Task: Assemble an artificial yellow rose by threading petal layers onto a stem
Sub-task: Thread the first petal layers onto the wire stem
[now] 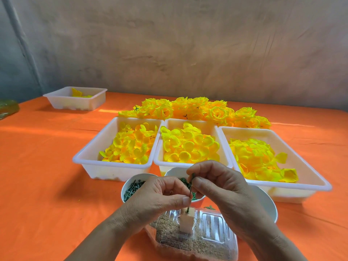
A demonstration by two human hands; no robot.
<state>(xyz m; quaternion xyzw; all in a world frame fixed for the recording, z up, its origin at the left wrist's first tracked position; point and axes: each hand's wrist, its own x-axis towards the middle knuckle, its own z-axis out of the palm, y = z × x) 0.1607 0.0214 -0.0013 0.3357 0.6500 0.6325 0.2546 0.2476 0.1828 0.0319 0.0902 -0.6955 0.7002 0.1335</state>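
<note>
Fingers of my left hand point(156, 194) pinch the thin green stem point(190, 189) low and my right hand point(222, 187) pinches its top. It stands in a pale block point(186, 221) on the desk point(47, 176). My hands half-hide the white bowls point(124, 187), whose contents are indistinct.

No text, label, brand or no. can be read. Nothing legible is seen on the white trays point(113, 165) at 12 o'clock, nor on the clear plastic container point(213, 229) at 6 o'clock.
</note>
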